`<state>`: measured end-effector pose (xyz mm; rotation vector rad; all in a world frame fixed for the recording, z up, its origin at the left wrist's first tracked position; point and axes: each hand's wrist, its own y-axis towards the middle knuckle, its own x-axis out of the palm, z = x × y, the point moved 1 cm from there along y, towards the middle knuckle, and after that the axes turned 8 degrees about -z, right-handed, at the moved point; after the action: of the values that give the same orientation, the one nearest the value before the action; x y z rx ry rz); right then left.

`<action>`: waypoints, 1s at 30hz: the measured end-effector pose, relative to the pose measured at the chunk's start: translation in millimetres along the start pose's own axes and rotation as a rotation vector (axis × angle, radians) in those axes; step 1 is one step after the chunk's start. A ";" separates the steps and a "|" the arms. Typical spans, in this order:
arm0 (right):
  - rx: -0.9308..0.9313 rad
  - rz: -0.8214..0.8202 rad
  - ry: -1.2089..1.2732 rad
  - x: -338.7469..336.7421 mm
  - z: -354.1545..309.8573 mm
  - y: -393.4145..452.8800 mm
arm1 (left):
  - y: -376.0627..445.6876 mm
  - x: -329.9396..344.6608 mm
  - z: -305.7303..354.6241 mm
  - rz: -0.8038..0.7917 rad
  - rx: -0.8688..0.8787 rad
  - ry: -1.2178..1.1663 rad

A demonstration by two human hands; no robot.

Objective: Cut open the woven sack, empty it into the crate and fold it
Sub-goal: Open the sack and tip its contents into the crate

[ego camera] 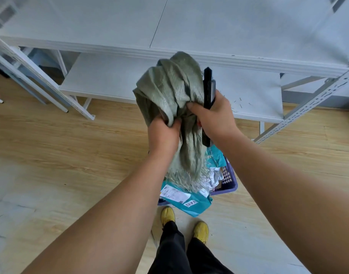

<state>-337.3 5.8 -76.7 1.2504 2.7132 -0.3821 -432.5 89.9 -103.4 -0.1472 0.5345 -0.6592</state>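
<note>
Both hands are bunched into the crumpled grey-green woven plastic sack (pixel 169 91), which is held up in the air above the purple slotted plastic crate (pixel 228 177) on the floor. The left hand (pixel 163 135) is clenched on a fistful of fabric at the sack's middle, with the loose upper folds billowing above its knuckles and the frayed cut edge hanging below its wrist, over the crate. Just right of it, the right hand (pixel 213 117) pinches the same gather with its thumb while its fingers also pin a long black utility knife (pixel 208 103) upright against the sack; whether the blade is out cannot be told. Below the right hand the crate already holds teal plastic mailers (pixel 187 200) and crumpled paper, one mailer overhanging its near rim, so the emptying looks finished and folding is the step in hand. To do it well, the knife would best be put down first on the white shelf (pixel 110 82) beyond the hands, freeing the right hand. Then the sack should be shaken flat, its corners matched and the frayed edge turned inward.
</note>
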 end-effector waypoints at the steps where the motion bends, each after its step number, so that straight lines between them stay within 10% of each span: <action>1: 0.009 -0.022 -0.019 0.1 -1.3 1.2 | 1.0 0.8 0.9 -0.009 -0.007 0.002; 30: 0.079 -0.179 -0.150 1.5 5.0 -1.2 | 7.2 -20.7 44.4 -0.016 0.093 -0.416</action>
<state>-339.2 4.8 -81.7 0.9551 2.7112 -0.5841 -419.4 106.7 -58.8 -0.1951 0.1023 -0.6461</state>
